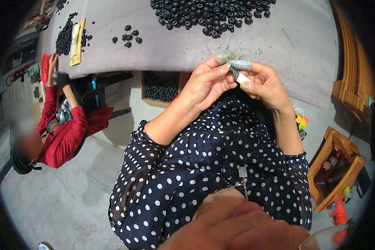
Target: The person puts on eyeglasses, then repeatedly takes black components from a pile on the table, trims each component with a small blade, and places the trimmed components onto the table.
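Black knob-shaped parts (208, 16) lie heaped on the far side of the grey-covered table (304, 54). At its near edge, the right hand (266, 85) grips a small white-ended tool (243, 78) between thumb and fingers, touching the left hand (206, 81), whose narrow pinch hides its contents; cannot tell what it holds.

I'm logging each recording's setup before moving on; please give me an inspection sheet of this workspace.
Surface: grey table, dark crumbs near the hands.
Work items: large pile of black parts; small pale piece, kind unclear.
Clutter: yellow board beside a smaller pile; loose group.
Hands: right grips the pale piece; left is against it, hold unclear. Each has one wrapped finger.
Cables: nothing seen for certain.
Surroundings: co-worker at left, crate below table edge, wooden frame at right.
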A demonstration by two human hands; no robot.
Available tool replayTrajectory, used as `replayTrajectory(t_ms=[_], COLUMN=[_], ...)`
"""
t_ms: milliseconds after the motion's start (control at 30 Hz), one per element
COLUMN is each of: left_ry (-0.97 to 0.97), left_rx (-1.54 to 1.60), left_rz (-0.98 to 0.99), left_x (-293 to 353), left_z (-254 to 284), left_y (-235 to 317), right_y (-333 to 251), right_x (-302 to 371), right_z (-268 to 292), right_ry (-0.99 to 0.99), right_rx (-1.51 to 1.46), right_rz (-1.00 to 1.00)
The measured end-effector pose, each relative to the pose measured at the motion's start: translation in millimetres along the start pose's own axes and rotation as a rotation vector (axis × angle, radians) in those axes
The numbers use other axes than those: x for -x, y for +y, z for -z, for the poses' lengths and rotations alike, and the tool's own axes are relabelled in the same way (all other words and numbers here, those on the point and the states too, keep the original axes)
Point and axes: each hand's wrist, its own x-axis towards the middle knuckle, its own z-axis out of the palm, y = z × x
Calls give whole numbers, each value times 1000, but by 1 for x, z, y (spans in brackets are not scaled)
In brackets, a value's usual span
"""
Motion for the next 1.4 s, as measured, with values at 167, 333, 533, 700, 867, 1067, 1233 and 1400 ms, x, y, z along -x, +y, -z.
replayTrajectory(t_ms=[167, 333, 533, 700, 867, 1067, 1233, 1400], left_ry=[25, -6, 5, -77, -8, 497, 723, 881], left_rx=[-10, -3, -9, -19, -74, -846, -1148, -1599], left_rz=[1, 1, 0, 9, -95, -964, -1065, -1297], left_x=[2, 4, 7, 9, 14, 28, 31, 14], left_z=[-1, 2, 1, 6, 14, 72, 120, 107], left_y=[0, 0, 0, -1, 12, 102, 146, 143], right_y=[-1, 1, 3, 15, 11, 13, 9, 7], right_x=[0, 0, 1, -3, -6, -2, -7, -6], right_z=[-3, -5, -3, 4, -9, -8, -11, -9], right_ry=[0, 57, 15, 35, 48, 202, 194, 247], right_rx=[57, 25, 17, -12, -43, 21, 48, 74], right_rz=[4, -26, -13, -37, -31, 73, 82, 116])
